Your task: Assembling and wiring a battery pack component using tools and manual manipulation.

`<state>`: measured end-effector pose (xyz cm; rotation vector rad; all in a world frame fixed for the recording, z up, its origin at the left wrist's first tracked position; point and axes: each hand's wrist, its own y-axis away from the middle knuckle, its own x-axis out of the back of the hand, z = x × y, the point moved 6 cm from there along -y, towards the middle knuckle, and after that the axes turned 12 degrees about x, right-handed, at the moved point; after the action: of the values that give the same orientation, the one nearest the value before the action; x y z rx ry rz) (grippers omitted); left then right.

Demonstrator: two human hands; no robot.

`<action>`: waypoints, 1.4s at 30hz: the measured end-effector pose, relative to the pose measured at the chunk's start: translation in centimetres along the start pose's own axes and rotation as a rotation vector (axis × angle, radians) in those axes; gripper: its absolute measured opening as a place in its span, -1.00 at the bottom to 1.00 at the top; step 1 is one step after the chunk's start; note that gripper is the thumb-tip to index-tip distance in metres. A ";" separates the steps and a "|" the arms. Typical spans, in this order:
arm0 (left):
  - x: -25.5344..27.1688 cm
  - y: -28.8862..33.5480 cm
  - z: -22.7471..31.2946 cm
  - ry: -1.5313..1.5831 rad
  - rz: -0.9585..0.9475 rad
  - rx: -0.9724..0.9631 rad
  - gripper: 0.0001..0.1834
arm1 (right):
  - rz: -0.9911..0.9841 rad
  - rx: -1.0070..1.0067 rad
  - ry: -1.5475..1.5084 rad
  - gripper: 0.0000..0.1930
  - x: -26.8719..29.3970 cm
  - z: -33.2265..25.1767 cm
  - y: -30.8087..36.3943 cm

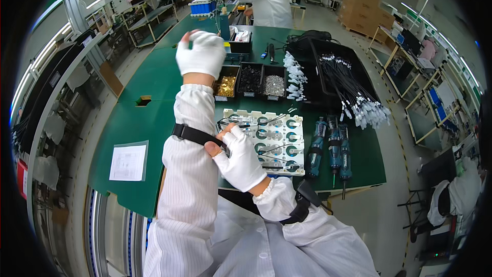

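Observation:
My left hand (201, 54), in a white glove, is raised above the green table (154, 79) with its fingers loosely curled and nothing in it. A black strap (195, 134) wraps my left forearm over the white sleeve. My right hand (240, 156), also gloved, pinches that strap near the elbow. A second black strap (301, 206) sits on my right forearm. Below my hands lies a white tray (266, 141) of round green-ringed parts with thin black wires.
Three small bins hold gold parts (226, 86), black parts (250, 78) and silver parts (274, 85). White connectors (295, 77), black cables (353, 95) and blue electric screwdrivers (330, 149) lie to the right. A paper sheet (128, 162) lies at left. A person in white stands beyond.

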<state>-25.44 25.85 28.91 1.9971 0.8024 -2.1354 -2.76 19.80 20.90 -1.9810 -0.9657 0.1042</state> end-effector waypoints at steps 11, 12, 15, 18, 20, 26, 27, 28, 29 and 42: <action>-6.5 5.3 -2.1 -1.187 -0.064 -0.468 -0.63 | -0.344 -0.067 -0.193 -0.57 -1.6 -2.0 0.9; -5.7 6.2 -2.2 -1.549 0.027 -0.581 -0.62 | -0.399 -0.100 -0.145 -0.56 -1.7 -2.7 0.6; -3.9 7.3 -5.8 -2.272 0.022 -0.773 -0.58 | -0.442 -0.153 -0.059 -0.56 -1.5 -2.0 1.2; -4.1 8.5 -9.3 -2.548 -0.374 -0.924 -0.66 | -0.347 -0.101 0.006 -0.60 -1.2 -3.2 1.6; -3.0 8.4 -10.7 -2.670 -0.499 -0.839 -0.69 | -0.103 0.025 0.092 -0.73 0.8 -4.6 0.7; 1.8 10.1 -16.1 -2.804 -1.007 -0.321 -0.65 | -0.080 0.345 0.133 -0.63 3.9 -7.3 -3.6; 2.5 10.7 -16.8 -2.779 -1.043 -0.294 -0.65 | -0.079 0.346 0.125 -0.63 3.8 -7.6 -4.5; 3.5 11.4 -17.9 -2.740 -1.084 -0.277 -0.65 | -0.130 0.334 0.089 -0.57 3.2 -7.6 -5.2; 4.4 11.9 -19.3 -2.688 -1.122 -0.272 -0.65 | -0.177 0.318 0.059 -0.52 2.6 -7.4 -5.8; 0.3 9.1 -19.6 -2.349 -0.353 -0.316 -0.70 | -0.674 0.255 -0.001 -0.50 -3.0 -5.4 -4.9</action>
<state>-4.07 26.82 26.00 -1.2156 0.6081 -2.2692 -5.40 15.53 26.90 -1.3457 -1.4879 -0.1431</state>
